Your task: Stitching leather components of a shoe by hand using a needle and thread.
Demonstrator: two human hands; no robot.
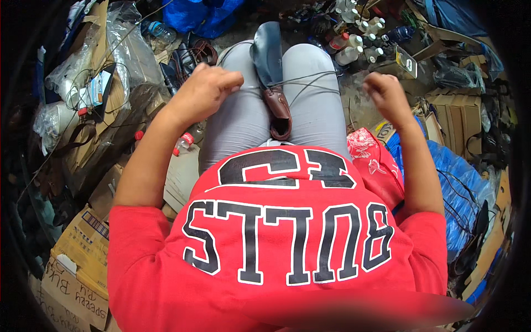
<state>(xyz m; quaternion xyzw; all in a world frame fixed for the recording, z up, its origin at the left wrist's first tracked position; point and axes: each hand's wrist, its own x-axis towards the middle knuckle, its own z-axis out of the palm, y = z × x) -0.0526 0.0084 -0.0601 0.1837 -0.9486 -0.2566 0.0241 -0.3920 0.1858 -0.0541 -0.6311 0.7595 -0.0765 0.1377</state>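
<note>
A brown leather shoe [278, 113] with a dark sole [267, 52] stands between my knees, its heel end toward me. Dark thread [310, 80] runs from around the shoe's middle across my right thigh in loose strands. My left hand [212, 87] is raised over my left thigh, left of the shoe, fingers curled closed. My right hand [387, 94] is held out beyond my right thigh, apart from the shoe, fingers also curled in and slightly blurred. Whether either hand pinches an end of the thread cannot be made out.
Several small bottles [359, 47] stand beyond my right knee. Cardboard and clear plastic wrap [130, 47] pile up on the left, with a labelled carton [83, 249] lower down. A red patterned cloth [369, 152] and blue plastic sheeting [456, 191] lie at my right.
</note>
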